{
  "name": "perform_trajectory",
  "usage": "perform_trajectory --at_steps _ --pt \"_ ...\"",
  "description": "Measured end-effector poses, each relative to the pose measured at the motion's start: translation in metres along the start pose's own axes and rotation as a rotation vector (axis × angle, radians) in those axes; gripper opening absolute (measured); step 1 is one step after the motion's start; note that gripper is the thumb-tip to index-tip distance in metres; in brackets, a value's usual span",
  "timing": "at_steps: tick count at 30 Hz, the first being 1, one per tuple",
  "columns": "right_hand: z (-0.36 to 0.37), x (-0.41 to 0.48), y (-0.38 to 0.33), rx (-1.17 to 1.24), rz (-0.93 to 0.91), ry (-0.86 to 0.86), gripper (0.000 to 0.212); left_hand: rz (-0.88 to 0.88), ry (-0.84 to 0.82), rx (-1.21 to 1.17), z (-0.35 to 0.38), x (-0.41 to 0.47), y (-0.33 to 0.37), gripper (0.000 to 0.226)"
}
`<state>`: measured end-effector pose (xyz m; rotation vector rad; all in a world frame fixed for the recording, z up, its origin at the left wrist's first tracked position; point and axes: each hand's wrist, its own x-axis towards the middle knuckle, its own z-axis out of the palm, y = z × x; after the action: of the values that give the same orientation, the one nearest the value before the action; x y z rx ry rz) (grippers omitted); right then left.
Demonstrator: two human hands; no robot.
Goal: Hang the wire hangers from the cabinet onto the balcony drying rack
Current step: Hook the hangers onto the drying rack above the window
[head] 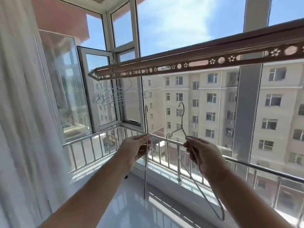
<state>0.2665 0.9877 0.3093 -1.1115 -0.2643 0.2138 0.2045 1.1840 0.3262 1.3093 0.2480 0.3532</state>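
wire hangers point(182, 125), thin, silvery, one each in pinching grip of left hand point(136, 149), right hand point(203, 153)

**A:** Where are the arms?

**B:** Both are bare and reach forward and up. The left arm point(92, 186) comes from the lower left, the right arm point(246, 195) from the lower right. They draw closer towards the hands.

**A:** And the hands?

**B:** They are at about the same height and well apart. The left hand point(134, 150) pinches the left hanger point(145, 175) between thumb and fingertips. The right hand point(202, 153) shows its back, with the fingers curled round the wire of the right hanger point(182, 127) just under the neck.

**A:** The wrists?

**B:** Both look roughly in line with the forearms.
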Motion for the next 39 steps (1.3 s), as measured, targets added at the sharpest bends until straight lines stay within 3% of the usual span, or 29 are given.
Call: perform_trajectory --at_steps 14,26,39 --pt "0.097 0.214 0.014 -0.083 -0.194 -0.063 0.01 0.086 -0.04 -0.022 -0.045 0.207 0.068 0.021" --pt "0.159 0.347 0.016 -0.088 -0.47 0.129 0.008 0.112 -0.175 -0.001 -0.07 0.391 0.1 0.019" --pt "0.211 0.444 0.016 -0.195 -0.587 0.34 0.008 0.09 -0.404 -0.12 -0.062 0.533 0.141 0.017"
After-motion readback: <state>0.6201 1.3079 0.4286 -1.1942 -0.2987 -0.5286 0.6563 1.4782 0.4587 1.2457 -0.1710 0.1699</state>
